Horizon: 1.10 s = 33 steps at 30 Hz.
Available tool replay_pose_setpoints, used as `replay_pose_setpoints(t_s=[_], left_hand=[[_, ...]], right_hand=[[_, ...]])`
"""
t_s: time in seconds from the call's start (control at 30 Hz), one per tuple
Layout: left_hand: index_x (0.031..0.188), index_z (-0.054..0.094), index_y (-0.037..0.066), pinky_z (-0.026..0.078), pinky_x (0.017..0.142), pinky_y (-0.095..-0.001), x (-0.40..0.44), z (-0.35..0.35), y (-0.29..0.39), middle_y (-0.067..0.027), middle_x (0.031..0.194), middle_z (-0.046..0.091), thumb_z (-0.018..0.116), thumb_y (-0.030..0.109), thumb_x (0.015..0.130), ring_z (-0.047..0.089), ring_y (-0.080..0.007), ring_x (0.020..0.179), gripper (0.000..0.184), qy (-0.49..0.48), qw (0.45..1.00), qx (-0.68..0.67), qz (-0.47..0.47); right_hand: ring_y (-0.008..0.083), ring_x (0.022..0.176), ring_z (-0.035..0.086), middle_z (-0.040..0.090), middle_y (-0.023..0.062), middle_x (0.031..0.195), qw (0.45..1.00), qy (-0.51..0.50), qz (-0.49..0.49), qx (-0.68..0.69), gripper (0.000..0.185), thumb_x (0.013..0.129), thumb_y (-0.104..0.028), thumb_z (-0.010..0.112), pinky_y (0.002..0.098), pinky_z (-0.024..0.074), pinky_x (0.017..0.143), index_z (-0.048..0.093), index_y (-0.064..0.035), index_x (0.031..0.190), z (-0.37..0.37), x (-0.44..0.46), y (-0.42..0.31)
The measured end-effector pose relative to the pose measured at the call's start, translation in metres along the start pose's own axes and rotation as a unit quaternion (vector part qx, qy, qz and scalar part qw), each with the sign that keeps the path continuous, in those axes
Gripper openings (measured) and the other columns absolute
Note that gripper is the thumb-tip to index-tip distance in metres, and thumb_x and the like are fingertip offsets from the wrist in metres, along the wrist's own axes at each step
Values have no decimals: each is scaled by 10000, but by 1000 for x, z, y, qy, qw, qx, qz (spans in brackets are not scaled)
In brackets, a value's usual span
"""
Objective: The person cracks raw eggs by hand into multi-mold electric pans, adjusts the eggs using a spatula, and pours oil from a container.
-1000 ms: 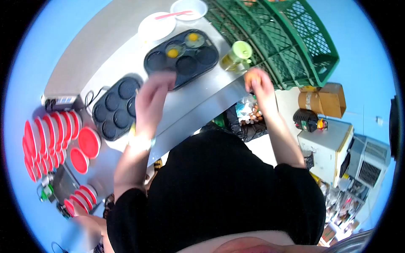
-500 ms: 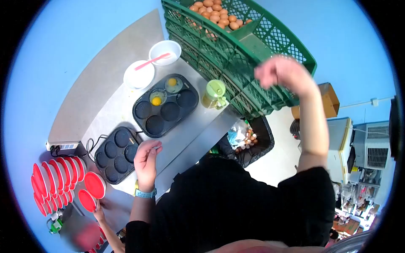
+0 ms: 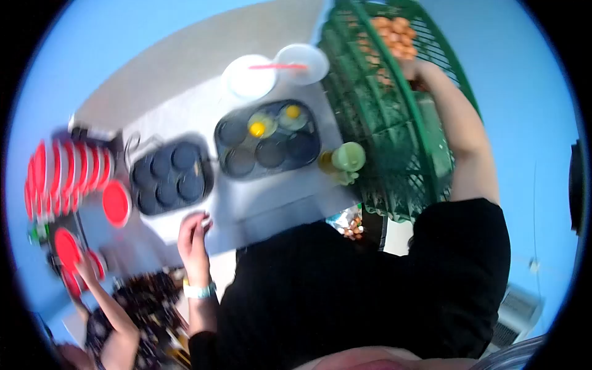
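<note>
My right hand (image 3: 414,71) reaches down into the green plastic crate (image 3: 425,132), beside the brown eggs (image 3: 394,36). Its fingers are blurred and partly hidden, so their grip does not show. Near the table's front edge hovers my left hand (image 3: 193,237), fingers pinched together; whatever is at the tips is too small to make out. Beyond it lies a dark pan with round wells (image 3: 171,177), nothing cooking in it. A second dark pan (image 3: 269,140) has a raw egg with a whole yolk (image 3: 257,129) in one well and another raw egg (image 3: 292,112) in the neighbouring well.
A lidded green bottle (image 3: 348,157) stands between pan and crate. Behind are a white bowl (image 3: 316,65), a white lid-like dish (image 3: 246,79) and a pink utensil (image 3: 277,66). Stacked red-lidded bowls (image 3: 68,169) fill the left, where a co-worker's hand (image 3: 85,266) touches a red lid.
My right hand has moved from above the crate's near side into it, by the eggs. My left hand stays pinched near the table edge. The view has turned, and the co-worker shows more.
</note>
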<state>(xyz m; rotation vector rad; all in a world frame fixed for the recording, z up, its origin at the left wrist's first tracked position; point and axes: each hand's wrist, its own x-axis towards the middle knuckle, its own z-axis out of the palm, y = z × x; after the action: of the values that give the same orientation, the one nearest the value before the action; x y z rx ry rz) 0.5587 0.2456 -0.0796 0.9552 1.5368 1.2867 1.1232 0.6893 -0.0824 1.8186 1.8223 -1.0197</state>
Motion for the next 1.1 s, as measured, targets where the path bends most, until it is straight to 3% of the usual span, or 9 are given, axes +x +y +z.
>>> replay_pose_setpoints(t_s=[0.17, 0.53, 0.67, 0.73, 0.77, 0.87, 0.97, 1.07, 1.1], left_hand=[[1099, 600, -17, 510, 892, -327, -1, 5, -6, -110, 1134, 547, 462, 4, 953, 568, -190, 1042, 202, 1, 999, -39, 24], [1074, 609, -12, 483, 871, -288, 2, 15, -10, -102, 1092, 562, 456, -9, 941, 566, -165, 978, 202, -30, 998, -45, 37], [1061, 611, -11, 481, 877, -287, 8, 10, -7, -96, 1084, 569, 457, -10, 938, 576, -165, 959, 197, -52, 997, -37, 44], [1058, 610, -14, 483, 875, -291, 12, 12, -6, -95, 1086, 571, 458, -8, 937, 581, -165, 954, 194, -64, 996, -46, 48], [1087, 593, -16, 498, 889, -315, 15, 15, -5, -114, 1113, 565, 440, 19, 954, 583, -187, 998, 205, -94, 989, -115, 18], [1176, 537, -5, 494, 929, -372, 30, 45, 10, -148, 1167, 556, 415, 110, 975, 574, -224, 1075, 262, -195, 936, -272, -105], [1327, 421, 70, 449, 974, -440, 39, 90, 35, -142, 1286, 496, 407, 358, 990, 534, -272, 1145, 444, -383, 801, -411, -208], [1365, 390, 105, 470, 962, -451, 34, 112, 39, -129, 1309, 481, 366, 438, 995, 541, -271, 1148, 499, -461, 696, -471, -284], [1382, 376, 120, 479, 957, -457, 30, 111, 38, -121, 1317, 476, 339, 471, 998, 544, -267, 1153, 522, -490, 632, -508, -320]], right_hand=[[215, 844, 619, 647, 127, 1000, 994, 0, 36, -99, 542, 756, -368, 721, 369, 510, 651, 559, -62, 1173, -3, 23, 9], [191, 861, 621, 623, 118, 1018, 973, 172, 49, -147, 487, 875, -357, 623, 321, 532, 618, 483, -45, 1221, -20, 25, 22], [182, 867, 622, 614, 115, 1024, 953, 300, -31, -41, 468, 918, -353, 588, 303, 540, 606, 455, -39, 1239, -35, 0, 48], [137, 782, 586, 584, 72, 1022, 945, 267, 9, 187, 484, 918, -376, 597, 266, 506, 565, 460, -51, 1249, -33, -121, -62], [131, 808, 579, 584, 50, 1009, 899, 334, -70, 273, 455, 934, -388, 572, 251, 500, 583, 471, -63, 1236, -26, -150, -70], [146, 928, 567, 569, 107, 1146, 846, 348, -199, 353, 459, 958, -329, 535, 231, 509, 598, 425, -71, 1322, 7, -240, -138], [156, 946, 568, 556, 125, 1163, 850, 320, -230, 349, 488, 930, -273, 525, 223, 514, 583, 383, -86, 1358, 105, -305, -222], [183, 1044, 537, 491, 113, 1161, 877, 280, -267, 284, 500, 852, -70, 583, 327, 473, 883, 363, -97, 1300, 226, -303, -263], [212, 1050, 531, 460, 119, 1180, 856, 195, -263, 400, 561, 832, 1, 594, 336, 471, 894, 323, -84, 1315, 266, -298, -273]])
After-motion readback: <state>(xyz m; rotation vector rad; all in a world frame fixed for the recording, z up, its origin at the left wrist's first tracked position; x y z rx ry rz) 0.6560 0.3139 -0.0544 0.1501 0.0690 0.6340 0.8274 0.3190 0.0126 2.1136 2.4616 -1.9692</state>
